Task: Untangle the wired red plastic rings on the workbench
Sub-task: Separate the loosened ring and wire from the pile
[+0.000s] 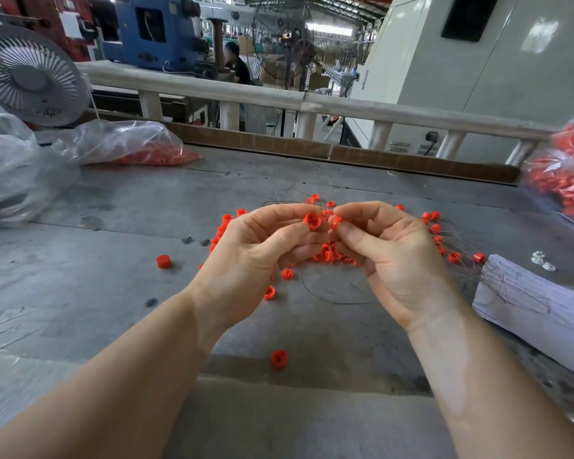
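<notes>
Both hands are raised over the grey workbench (113, 286), palms toward me. My left hand (262, 253) pinches a red plastic ring (312, 221) between thumb and forefinger. My right hand (388, 256) pinches a second red ring (335, 222) right beside it. Under and behind the hands lies a tangle of several red rings (332, 256) joined by thin wires (325, 293). More wired rings (454, 257) trail off to the right. Loose rings lie apart at the left (162, 261) and near the front (279, 358).
Clear plastic bags holding red rings lie at the back left (140, 145) and far right (567, 187). A white paper sheet (537, 306) with small white parts (542, 261) sits right. A grey fan (30, 77) stands back left, a white railing (279, 97) behind the bench.
</notes>
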`<state>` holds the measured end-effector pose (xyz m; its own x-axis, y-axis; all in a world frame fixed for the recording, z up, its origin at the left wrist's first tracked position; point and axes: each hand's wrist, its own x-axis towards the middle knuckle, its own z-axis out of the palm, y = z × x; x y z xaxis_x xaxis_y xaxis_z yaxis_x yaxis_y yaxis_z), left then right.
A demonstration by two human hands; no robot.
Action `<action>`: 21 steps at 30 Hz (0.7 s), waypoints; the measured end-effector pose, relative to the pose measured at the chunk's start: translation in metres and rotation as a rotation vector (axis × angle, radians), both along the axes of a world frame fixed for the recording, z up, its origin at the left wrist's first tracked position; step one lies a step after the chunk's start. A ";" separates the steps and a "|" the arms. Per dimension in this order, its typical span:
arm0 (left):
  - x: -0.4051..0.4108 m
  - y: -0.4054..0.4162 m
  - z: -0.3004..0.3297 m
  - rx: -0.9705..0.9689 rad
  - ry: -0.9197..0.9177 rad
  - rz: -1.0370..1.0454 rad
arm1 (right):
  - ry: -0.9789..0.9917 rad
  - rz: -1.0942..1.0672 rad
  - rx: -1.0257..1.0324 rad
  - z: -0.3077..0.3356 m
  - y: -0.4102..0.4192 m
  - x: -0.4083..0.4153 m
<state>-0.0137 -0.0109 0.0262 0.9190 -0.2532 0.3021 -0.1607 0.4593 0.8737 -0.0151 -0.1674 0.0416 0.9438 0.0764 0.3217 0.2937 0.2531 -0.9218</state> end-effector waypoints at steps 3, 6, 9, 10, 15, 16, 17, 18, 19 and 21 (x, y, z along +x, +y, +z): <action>-0.001 0.000 0.001 -0.016 0.022 -0.026 | 0.034 0.026 0.054 0.000 0.000 0.000; -0.002 -0.002 0.001 -0.023 0.029 -0.034 | 0.051 0.017 0.058 0.000 -0.001 0.000; -0.003 -0.002 0.002 -0.034 0.040 -0.032 | 0.055 0.011 0.053 0.000 -0.001 0.001; -0.003 -0.002 0.002 -0.034 0.042 -0.031 | 0.054 0.011 0.051 0.000 -0.001 0.000; -0.003 -0.001 0.002 -0.016 0.055 -0.021 | 0.040 -0.001 0.002 -0.001 -0.002 0.000; -0.003 -0.001 0.002 -0.009 0.055 -0.018 | 0.034 -0.006 -0.015 -0.002 -0.002 0.000; -0.003 -0.001 0.002 -0.005 0.055 -0.014 | 0.028 -0.009 -0.029 -0.002 -0.002 0.000; -0.003 -0.001 0.002 -0.001 0.055 -0.009 | 0.021 -0.010 -0.038 -0.002 -0.002 0.000; -0.003 -0.001 0.002 0.003 0.054 0.000 | 0.013 -0.010 -0.045 -0.002 -0.002 0.000; -0.002 -0.002 0.001 0.024 0.052 0.026 | -0.008 -0.012 -0.058 -0.002 -0.002 0.000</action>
